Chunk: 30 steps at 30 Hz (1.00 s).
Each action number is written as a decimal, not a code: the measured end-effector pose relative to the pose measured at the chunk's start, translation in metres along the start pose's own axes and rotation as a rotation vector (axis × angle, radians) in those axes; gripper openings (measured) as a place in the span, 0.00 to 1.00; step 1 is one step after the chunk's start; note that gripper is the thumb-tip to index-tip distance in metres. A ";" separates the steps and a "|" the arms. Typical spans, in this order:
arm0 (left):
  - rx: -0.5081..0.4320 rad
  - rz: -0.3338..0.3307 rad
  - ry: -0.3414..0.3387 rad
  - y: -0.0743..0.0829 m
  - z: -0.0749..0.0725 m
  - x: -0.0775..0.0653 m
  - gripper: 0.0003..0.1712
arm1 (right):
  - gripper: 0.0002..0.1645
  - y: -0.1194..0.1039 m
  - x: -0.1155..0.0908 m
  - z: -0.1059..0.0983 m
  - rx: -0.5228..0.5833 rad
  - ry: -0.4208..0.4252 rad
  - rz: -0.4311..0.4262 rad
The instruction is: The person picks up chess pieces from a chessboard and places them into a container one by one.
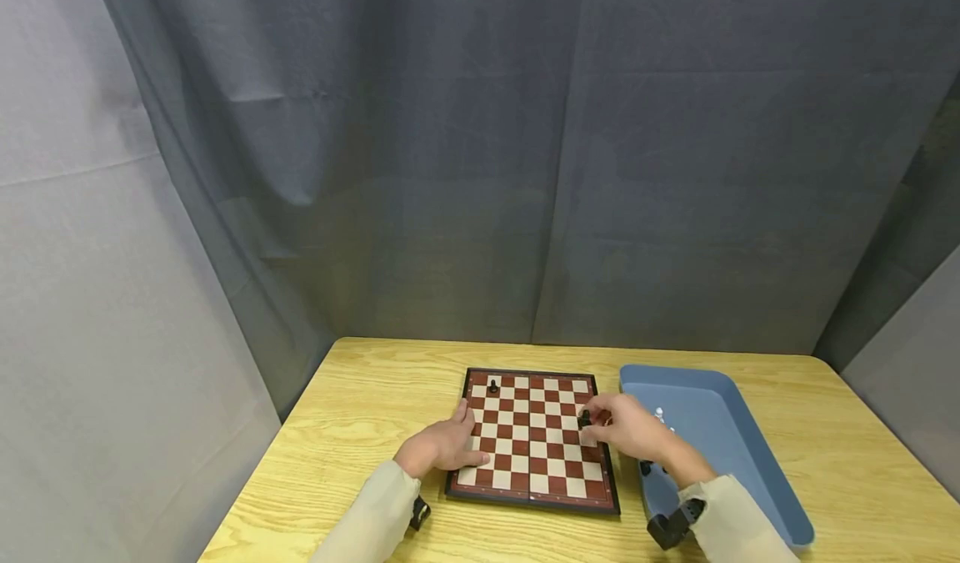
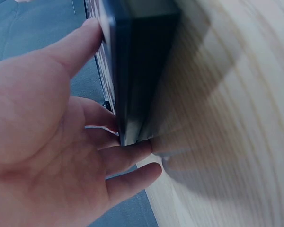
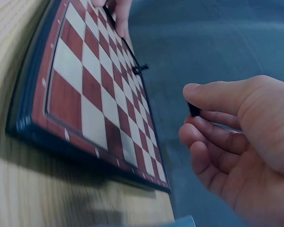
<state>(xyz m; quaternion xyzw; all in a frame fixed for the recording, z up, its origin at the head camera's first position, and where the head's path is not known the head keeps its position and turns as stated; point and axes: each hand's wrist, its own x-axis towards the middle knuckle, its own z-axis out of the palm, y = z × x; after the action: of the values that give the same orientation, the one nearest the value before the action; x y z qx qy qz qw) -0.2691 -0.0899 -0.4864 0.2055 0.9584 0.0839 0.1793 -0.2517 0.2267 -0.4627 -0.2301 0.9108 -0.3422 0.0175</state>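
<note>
A red-and-white checkered chessboard (image 1: pixel 549 467) with a dark rim lies on the wooden table. My right hand (image 1: pixel 628 426) pinches a small black chess piece (image 1: pixel 584 419) between thumb and fingers, above the board's right side. Most of that piece is hidden by the fingers in the right wrist view. My left hand (image 1: pixel 441 444) rests at the board's left edge, its thumb on the top and its other fingers spread along the side. One black chess piece (image 1: pixel 492 387) stands near the far left corner of the board.
A blue tray (image 1: pixel 757 454) sits right of the board, under my right forearm. It holds white chess pieces (image 1: pixel 659 414) and black ones, partly covered by the arm. Grey curtains (image 1: pixel 480 171) rise behind the wooden table (image 1: pixel 360 429).
</note>
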 end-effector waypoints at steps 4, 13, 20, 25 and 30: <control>0.004 0.005 -0.001 -0.001 0.001 0.000 0.51 | 0.13 0.007 -0.010 -0.010 0.001 0.036 0.018; -0.004 0.003 0.006 0.000 0.001 0.000 0.52 | 0.07 0.025 -0.026 -0.029 0.018 0.067 0.071; 0.009 0.012 0.004 0.000 0.001 -0.001 0.52 | 0.07 0.033 -0.038 -0.041 0.037 0.085 0.157; 0.014 0.013 0.004 -0.001 0.001 -0.001 0.51 | 0.09 0.042 -0.048 -0.051 0.026 0.093 0.190; 0.008 0.010 0.004 0.000 0.001 -0.001 0.51 | 0.11 0.055 -0.056 -0.060 0.001 0.105 0.205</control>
<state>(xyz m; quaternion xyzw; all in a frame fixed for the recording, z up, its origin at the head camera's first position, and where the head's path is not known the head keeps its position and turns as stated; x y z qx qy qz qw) -0.2682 -0.0903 -0.4871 0.2110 0.9581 0.0813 0.1759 -0.2353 0.3241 -0.4586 -0.1173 0.9291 -0.3506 0.0048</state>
